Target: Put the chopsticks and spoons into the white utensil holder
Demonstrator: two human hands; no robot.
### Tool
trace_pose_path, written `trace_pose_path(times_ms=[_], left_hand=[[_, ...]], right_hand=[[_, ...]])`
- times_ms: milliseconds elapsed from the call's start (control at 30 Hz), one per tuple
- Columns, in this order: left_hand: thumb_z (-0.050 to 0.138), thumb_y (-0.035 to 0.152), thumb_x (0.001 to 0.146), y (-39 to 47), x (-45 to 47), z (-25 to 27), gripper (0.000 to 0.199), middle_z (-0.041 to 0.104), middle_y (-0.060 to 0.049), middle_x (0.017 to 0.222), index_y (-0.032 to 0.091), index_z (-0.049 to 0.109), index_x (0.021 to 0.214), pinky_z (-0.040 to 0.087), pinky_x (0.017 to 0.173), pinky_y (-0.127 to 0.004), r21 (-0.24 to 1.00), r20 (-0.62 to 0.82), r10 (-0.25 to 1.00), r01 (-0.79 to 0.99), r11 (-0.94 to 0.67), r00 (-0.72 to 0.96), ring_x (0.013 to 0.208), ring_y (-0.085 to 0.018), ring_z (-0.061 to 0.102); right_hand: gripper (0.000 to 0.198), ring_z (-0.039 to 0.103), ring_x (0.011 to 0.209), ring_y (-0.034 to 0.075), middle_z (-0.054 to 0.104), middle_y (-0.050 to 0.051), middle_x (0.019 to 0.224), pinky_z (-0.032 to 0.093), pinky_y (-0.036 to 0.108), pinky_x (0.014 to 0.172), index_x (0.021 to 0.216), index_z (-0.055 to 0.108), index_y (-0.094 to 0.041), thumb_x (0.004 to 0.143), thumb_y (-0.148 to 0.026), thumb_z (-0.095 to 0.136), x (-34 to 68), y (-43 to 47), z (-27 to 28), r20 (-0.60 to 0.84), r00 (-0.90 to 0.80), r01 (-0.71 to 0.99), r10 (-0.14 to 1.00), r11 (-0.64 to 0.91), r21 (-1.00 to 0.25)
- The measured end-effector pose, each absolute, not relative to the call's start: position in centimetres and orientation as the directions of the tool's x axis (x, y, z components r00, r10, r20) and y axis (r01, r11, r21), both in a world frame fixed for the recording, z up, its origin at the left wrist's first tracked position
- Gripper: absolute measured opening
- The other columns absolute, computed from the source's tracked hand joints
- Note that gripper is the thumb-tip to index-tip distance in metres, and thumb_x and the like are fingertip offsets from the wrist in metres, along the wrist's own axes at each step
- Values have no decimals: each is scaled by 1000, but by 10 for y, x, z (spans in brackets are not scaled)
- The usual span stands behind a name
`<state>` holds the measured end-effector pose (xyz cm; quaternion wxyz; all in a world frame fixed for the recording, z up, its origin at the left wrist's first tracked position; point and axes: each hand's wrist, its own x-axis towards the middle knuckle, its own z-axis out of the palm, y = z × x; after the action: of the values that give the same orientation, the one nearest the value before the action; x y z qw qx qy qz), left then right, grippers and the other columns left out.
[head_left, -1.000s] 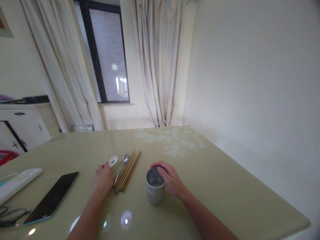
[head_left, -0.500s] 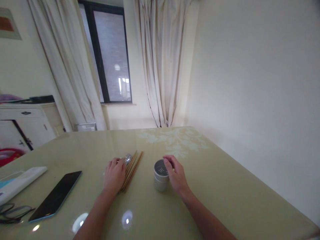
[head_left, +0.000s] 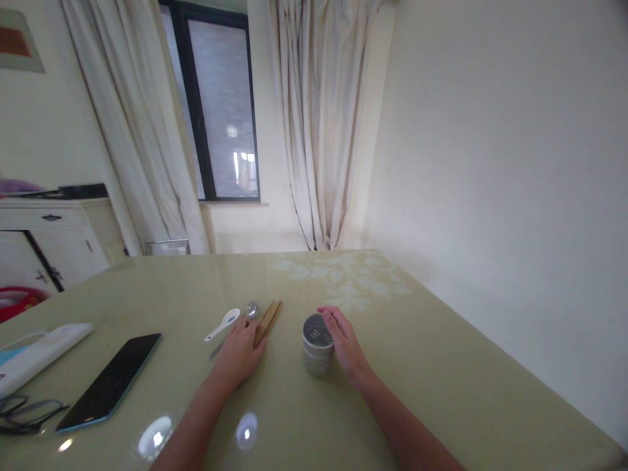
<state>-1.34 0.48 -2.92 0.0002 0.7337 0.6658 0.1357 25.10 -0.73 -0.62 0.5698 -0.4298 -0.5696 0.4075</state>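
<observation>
My left hand [head_left: 240,350] is wrapped over the lower part of several wooden chopsticks [head_left: 269,322], which lie bunched on the table with their far ends showing. Just left of them lies a metal spoon [head_left: 252,310], its handle partly hidden under the hand. A white ceramic spoon [head_left: 224,324] rests further left, apart from my fingers. My right hand [head_left: 346,341] grips the right side of a grey utensil holder [head_left: 318,356], fingers curled around its far rim. The holder stands upright, and drain holes show in its bottom.
A phone [head_left: 112,378], eyeglasses [head_left: 27,415] and a white power strip-like object [head_left: 44,356] lie on the left of the glossy table [head_left: 314,428]. A wall [head_left: 500,196] borders the right edge. Curtains [head_left: 318,131] hang beyond the far edge.
My left hand has moved right, from the spoons onto the chopsticks, which are now closer together. The white spoon has come into view. My right hand stays at the holder.
</observation>
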Motion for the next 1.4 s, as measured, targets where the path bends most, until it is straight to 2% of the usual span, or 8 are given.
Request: trace_pose_path(times_ms=[100, 200, 300, 567, 800, 1000, 1233, 1400], left_hand=[[58, 37, 94, 2, -15, -27, 41, 68, -14, 135, 20, 70, 130, 45, 114, -41, 156, 208, 975, 982, -108, 75, 130, -30, 61], [58, 57, 93, 1, -22, -27, 67, 53, -18, 159, 20, 58, 149, 40, 119, -53, 124, 245, 969, 992, -4, -27, 147, -39, 47], [54, 73, 91, 1, -30, -29, 81, 44, -19, 168, 22, 55, 154, 36, 121, -60, 132, 181, 976, 986, 99, -122, 152, -45, 41], [48, 54, 100, -1, -23, -22, 60, 48, -12, 167, 22, 60, 150, 43, 118, -52, 106, 143, 990, 994, 3, -18, 145, -36, 53], [48, 42, 100, -8, -4, -20, 52, 52, -11, 165, 24, 64, 146, 46, 116, -49, 109, 118, 991, 991, -81, 68, 142, -33, 56], [45, 53, 102, -6, 0, -35, 68, 34, -11, 176, 25, 43, 164, 36, 125, -51, 111, 123, 991, 991, -69, 56, 158, -34, 38], [41, 65, 101, 1, -7, -42, 75, 26, -14, 178, 22, 45, 163, 32, 126, -60, 169, 169, 985, 986, 2, -32, 161, -40, 31], [44, 60, 102, 0, -4, -42, 71, 31, -16, 176, 21, 48, 161, 31, 127, -59, 118, 215, 976, 993, -5, -20, 161, -39, 31]], right_hand=[[62, 68, 108, 29, 76, 8, 110, 52, 40, 97, 109, 75, -23, 92, -80, 60, 251, -7, -7, 293, 13, 26, 956, 293, -956], [62, 68, 106, 29, 76, 8, 109, 51, 40, 96, 108, 75, -23, 92, -80, 60, 252, -7, -6, 295, 11, 29, 955, 295, -955], [61, 68, 104, 28, 75, 8, 106, 52, 39, 94, 108, 75, -23, 93, -80, 59, 252, -8, -6, 295, 1, 28, 956, 295, -955], [62, 68, 103, 29, 75, 7, 103, 52, 39, 94, 105, 74, -23, 92, -81, 58, 250, -8, -6, 298, -13, 26, 954, 299, -954], [64, 68, 108, 29, 76, 8, 108, 51, 39, 98, 109, 74, -22, 93, -82, 56, 252, -11, -3, 290, -27, 33, 957, 290, -956], [63, 68, 104, 28, 75, 8, 108, 52, 38, 95, 116, 73, -22, 94, -79, 59, 254, -12, -1, 290, -69, 18, 954, 292, -956], [58, 69, 101, 27, 76, 7, 105, 52, 39, 93, 118, 74, -23, 99, -74, 56, 256, -12, -4, 279, -189, 11, 942, 286, -958], [61, 71, 99, 27, 77, 8, 104, 52, 38, 92, 116, 75, -22, 98, -76, 56, 256, -10, -7, 279, -252, -8, 927, 287, -958]])
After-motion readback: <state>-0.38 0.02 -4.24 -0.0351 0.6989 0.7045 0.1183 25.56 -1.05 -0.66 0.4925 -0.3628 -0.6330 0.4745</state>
